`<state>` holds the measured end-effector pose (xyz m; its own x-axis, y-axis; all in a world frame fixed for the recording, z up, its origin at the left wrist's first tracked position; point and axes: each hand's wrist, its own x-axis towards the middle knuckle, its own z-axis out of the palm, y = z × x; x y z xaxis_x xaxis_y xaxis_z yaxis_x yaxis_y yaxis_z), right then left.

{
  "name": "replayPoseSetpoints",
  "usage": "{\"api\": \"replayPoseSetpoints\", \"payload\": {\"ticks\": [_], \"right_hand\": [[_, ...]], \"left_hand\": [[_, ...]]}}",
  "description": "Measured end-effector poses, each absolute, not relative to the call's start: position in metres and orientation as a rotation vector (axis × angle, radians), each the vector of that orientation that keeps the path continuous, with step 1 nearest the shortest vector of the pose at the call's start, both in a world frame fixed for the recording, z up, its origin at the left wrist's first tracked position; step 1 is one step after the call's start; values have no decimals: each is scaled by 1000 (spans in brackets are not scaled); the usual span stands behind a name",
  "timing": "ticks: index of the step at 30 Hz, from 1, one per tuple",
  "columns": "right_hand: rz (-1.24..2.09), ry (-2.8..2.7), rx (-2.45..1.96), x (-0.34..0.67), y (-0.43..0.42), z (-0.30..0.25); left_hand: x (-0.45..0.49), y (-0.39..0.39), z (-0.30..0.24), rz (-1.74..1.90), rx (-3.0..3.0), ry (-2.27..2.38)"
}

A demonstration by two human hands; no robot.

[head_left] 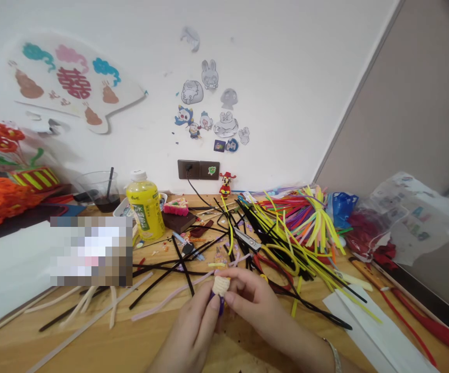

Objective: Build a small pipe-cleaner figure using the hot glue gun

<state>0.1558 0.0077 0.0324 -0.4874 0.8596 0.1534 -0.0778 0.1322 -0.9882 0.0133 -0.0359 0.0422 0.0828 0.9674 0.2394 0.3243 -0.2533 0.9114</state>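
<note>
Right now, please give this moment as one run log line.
left hand: holds small cream piece | right hand: holds same piece | around: pipe cleaners, yellow bottle

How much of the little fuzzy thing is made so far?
Done: a cream coil is wound on top of a purple part. In hand: the left hand and right hand both pinch this piece above the table. Left: it is small so far, and many loose pipe cleaners lie unused behind, so probably a good deal remains.
</note>
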Motion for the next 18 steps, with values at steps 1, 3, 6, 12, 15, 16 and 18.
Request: {"api": "replayPoseSetpoints", "payload": {"ticks": [1,3,6,12,15,16,18], "right_hand": [[1472,-1604,-780,155,7,32],[1481,-1593,-785,155,6,33],[1515,-1562,-792,154,5,33],[1626,-1465,-708,148,4,29],[1662,-1424,-670,147,6,27],[1662,-1421,-671,147,6,27],[1654,-1419,-688,148,6,28]], "left_hand": [[13,-36,43,1185,1664,1295],[12,-37,44,1199,1644,1287],[11,-35,43,1222,1489,1229],[16,-27,30,1173,875,988],[15,-26,27,1172,869,1008],[14,-26,28,1179,902,1049],[11,-27,30,1220,1016,1185]]}}
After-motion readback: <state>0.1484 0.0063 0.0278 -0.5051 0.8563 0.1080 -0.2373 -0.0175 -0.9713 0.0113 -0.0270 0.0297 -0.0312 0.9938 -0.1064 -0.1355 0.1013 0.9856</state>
